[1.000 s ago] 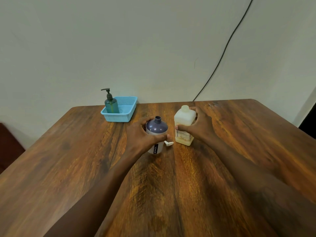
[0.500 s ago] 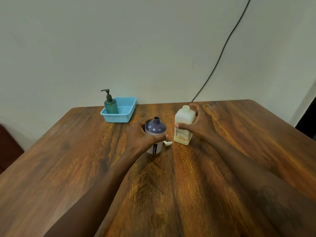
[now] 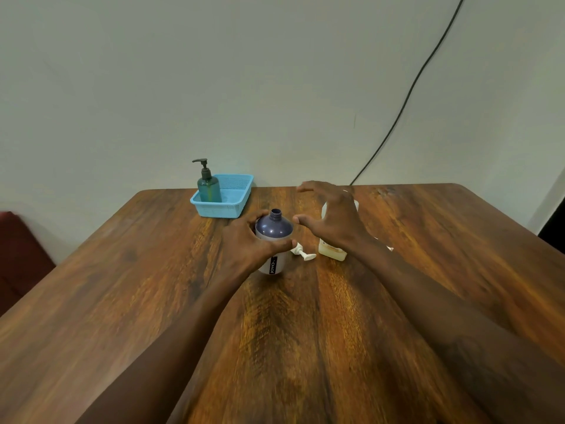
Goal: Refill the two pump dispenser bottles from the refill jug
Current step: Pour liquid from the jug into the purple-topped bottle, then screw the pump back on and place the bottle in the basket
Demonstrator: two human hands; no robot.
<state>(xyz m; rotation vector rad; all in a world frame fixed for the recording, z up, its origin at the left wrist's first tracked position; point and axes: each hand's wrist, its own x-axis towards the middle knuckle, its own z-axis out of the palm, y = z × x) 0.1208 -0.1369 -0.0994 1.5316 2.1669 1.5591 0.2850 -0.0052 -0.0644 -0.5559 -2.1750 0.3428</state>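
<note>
A purple-topped dispenser bottle (image 3: pixel 274 229) with a white lower body stands upright mid-table, its neck uncapped. My left hand (image 3: pixel 244 243) is wrapped around its left side. Its white pump head (image 3: pixel 302 253) lies on the wood just to its right. The cream refill jug (image 3: pixel 331 250) stands to the right, mostly hidden behind my right hand (image 3: pixel 330 214), which hovers open in front of it with fingers spread, holding nothing. A green pump bottle (image 3: pixel 208 186) with a dark pump stands in a blue basket (image 3: pixel 232 203) at the back.
The wooden table (image 3: pixel 305 332) runs to the wall at the back. A black cable (image 3: pixel 406 99) hangs down the wall behind the right side. A dark red seat (image 3: pixel 18 255) shows at the left edge.
My right hand has let go of the refill jug, opened and lifted toward the left in front of it. The left hand stays on the purple bottle.
</note>
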